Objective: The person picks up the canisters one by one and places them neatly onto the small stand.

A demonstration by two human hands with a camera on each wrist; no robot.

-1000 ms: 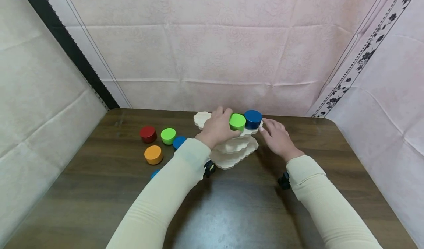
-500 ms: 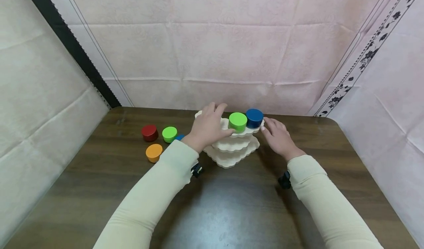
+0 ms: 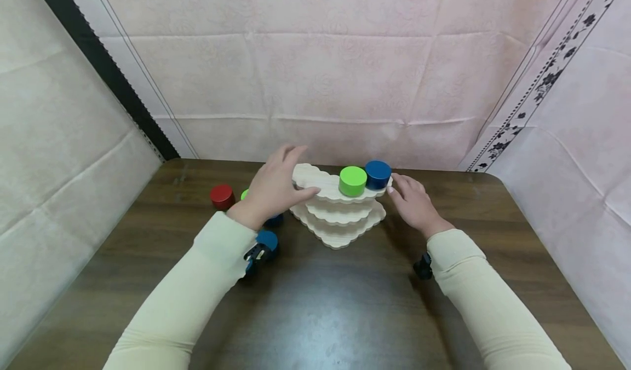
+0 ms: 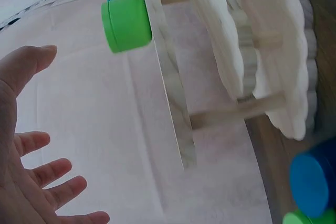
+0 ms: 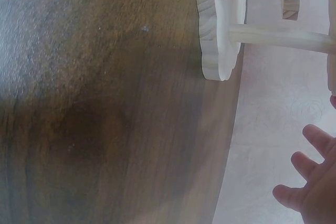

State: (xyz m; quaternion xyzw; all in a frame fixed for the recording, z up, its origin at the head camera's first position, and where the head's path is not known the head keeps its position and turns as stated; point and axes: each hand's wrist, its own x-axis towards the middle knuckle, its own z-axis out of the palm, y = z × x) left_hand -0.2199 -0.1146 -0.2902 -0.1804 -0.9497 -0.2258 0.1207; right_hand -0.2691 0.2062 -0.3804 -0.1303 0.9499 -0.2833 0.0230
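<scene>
A cream three-tier stand [image 3: 340,217] with scalloped shelves stands at the table's back; wooden posts join its tiers in the left wrist view. On its top shelf [image 3: 322,183] sit a green round tub [image 3: 352,181] and, right beside it, a blue round tub [image 3: 378,174]. My left hand [image 3: 273,189] hovers at the shelf's left end, fingers spread and holding nothing. At the opposite end, my right hand [image 3: 414,203] has its fingertips right at the shelf's edge. Spread fingers [image 5: 303,166] of that hand show in the right wrist view.
Left of the stand, a red tub [image 3: 223,197], part of a green tub [image 3: 244,194] and several blue tubs [image 3: 268,240] stand on the brown table [image 3: 315,315]. My left forearm covers others. Pale cloth walls [image 3: 315,85] rise behind and at both sides.
My left hand has let go of the green tub, now on the top shelf beside the blue one, and has drawn away to the left. My right hand stays at the shelf's right end.
</scene>
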